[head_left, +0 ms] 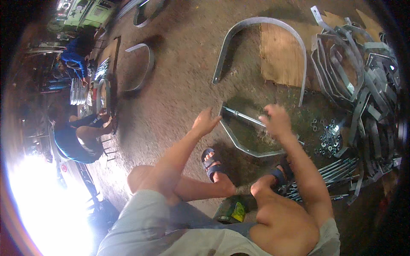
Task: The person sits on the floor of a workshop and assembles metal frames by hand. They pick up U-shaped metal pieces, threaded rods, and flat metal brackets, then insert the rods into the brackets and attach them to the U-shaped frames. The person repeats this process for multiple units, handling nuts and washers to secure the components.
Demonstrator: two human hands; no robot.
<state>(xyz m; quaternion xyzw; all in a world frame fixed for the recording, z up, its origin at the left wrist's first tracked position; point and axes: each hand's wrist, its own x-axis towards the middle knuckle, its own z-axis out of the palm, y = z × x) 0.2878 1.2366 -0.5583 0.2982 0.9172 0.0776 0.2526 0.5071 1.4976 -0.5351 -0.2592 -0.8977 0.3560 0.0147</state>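
A bent grey metal strip (257,155) is grasped by left fingers (212,120); whether a straight silver rod (247,118) is grasped by right fingers (265,120) cannot be told.

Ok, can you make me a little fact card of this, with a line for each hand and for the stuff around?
Left hand: at one end of a bent metal strip
Right hand: at a metal rod; exact grip unclear
Farther ahead: U-shaped metal band
Right side: loose nuts, pile of rods
Far right: heap of bent strips
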